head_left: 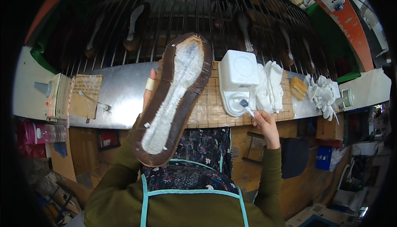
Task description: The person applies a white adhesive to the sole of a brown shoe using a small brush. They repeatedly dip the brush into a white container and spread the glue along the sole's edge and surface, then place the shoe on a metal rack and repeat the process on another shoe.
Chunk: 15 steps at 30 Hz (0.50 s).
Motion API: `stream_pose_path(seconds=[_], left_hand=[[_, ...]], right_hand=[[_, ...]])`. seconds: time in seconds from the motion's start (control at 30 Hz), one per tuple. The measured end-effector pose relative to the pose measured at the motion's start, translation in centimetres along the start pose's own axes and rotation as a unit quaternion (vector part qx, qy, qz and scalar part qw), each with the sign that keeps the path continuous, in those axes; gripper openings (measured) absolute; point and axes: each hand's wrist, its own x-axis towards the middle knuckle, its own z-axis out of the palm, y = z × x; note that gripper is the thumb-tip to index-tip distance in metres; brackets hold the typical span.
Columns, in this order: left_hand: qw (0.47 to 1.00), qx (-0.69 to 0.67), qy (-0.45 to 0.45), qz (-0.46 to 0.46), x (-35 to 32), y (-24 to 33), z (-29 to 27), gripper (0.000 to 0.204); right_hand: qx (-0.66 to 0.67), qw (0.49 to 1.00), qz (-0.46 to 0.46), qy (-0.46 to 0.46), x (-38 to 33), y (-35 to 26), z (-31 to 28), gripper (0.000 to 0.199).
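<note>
A brown shoe upper (175,96), bottom side toward me, is held up left of centre. Its pale insole is framed by a dark turned-in leather margin, with small white bits stuck near one end. My left hand (148,90) grips it from behind; only a finger with a light band round it shows, and the rest is hidden. My right hand (266,124) pinches the white handle of a small brush (249,109). The brush's dark head sits at the round opening of a white plastic dispenser (238,78) standing on the bench.
White gloves (271,86) lie beside the dispenser on a brown board (205,113). Farther right are a yellow block (297,88) and more gloves (322,93). Another brush (94,100) rests on cardboard at left. Several shoe uppers (136,26) lie on the metal-bar rack beyond the bench.
</note>
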Motion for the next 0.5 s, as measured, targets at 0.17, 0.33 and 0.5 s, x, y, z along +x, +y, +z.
stream_pose_path(seconds=[0.17,0.33,0.5], left_hand=[[0.976,0.212,0.057,0.003,-0.4,-0.7,-1.3,0.070],[0.945,0.326,0.007,0.009,0.9,-1.9,-0.3,0.074],[0.930,0.354,-0.053,0.088,0.8,-2.0,1.4,0.076]], right_hand=[[0.148,0.985,-0.006,-0.083,-0.3,-0.2,1.6,0.008],[-0.122,0.897,-0.341,0.253,-1.3,-6.1,6.8,0.010],[-0.086,0.825,-0.488,0.270,-2.9,-10.1,10.6,0.017]])
